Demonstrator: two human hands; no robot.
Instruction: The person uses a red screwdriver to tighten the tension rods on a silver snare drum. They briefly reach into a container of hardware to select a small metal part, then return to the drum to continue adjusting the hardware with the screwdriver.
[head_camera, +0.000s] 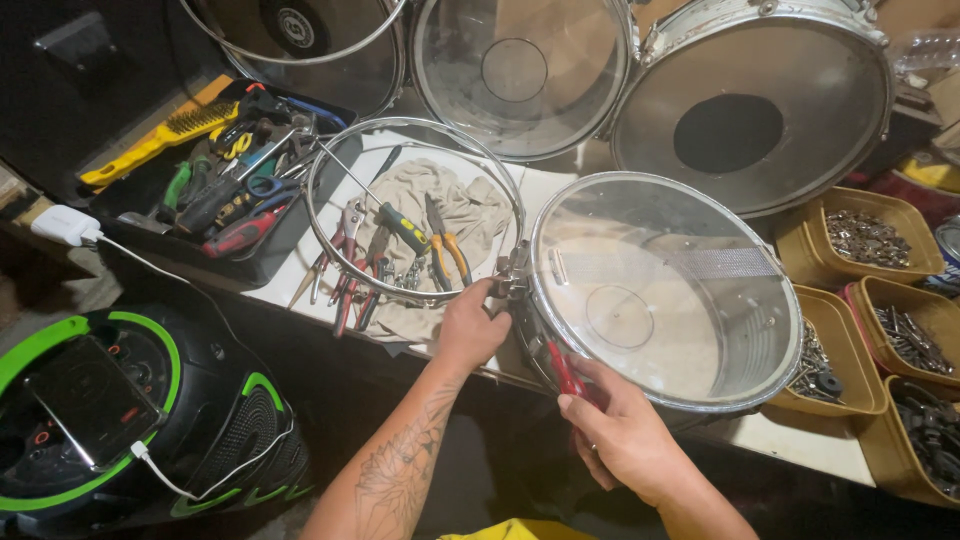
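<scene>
Snare drum (665, 290), shiny metal shell with a clear head, snare wires visible straight through it. Tipped on its side at the bench edge, just right of the loose metal hoop (415, 210). Red-handled pliers (568, 378) pressed against its lower rim. Metal strainer bracket (510, 278) on its left side.

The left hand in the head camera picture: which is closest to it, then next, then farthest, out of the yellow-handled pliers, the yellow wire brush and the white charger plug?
From the left hand:
1. Yellow-handled pliers, just above it on the cloth inside the metal hoop.
2. Yellow wire brush, up left, on the tool tray's edge.
3. White charger plug, far left; only a little farther than the brush.
</scene>
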